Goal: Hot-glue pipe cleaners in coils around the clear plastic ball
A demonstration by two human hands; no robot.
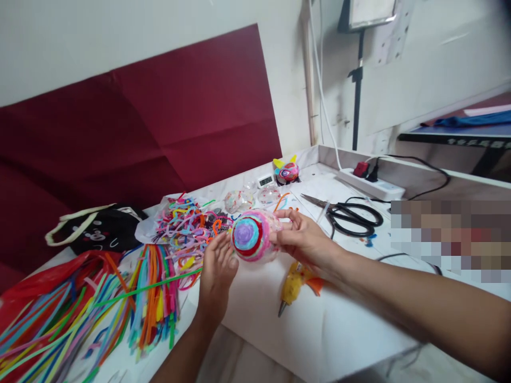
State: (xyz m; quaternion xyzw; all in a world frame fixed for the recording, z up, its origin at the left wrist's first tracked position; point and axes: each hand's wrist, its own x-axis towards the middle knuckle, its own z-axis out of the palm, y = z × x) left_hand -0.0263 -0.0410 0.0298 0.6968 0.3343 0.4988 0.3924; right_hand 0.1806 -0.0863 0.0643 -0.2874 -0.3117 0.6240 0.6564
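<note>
A clear plastic ball is partly covered with coiled pipe cleaners in purple, light blue, dark red and pink. My right hand grips it from the right, thumb in front and fingers around its upper edge. On the opposite side, my left hand is curled with its fingertips against the ball's left edge. A long green pipe cleaner runs from the left up to my left hand; whether the fingers hold it is hidden. Below the ball lies a yellow glue gun, nozzle towards me, on white paper.
Black-handled scissors lie right of my hands, near a power strip. Bundled pipe cleaners and a loose pile cover the left. Behind stand clear balls, a small timer and a horned, decorated ball.
</note>
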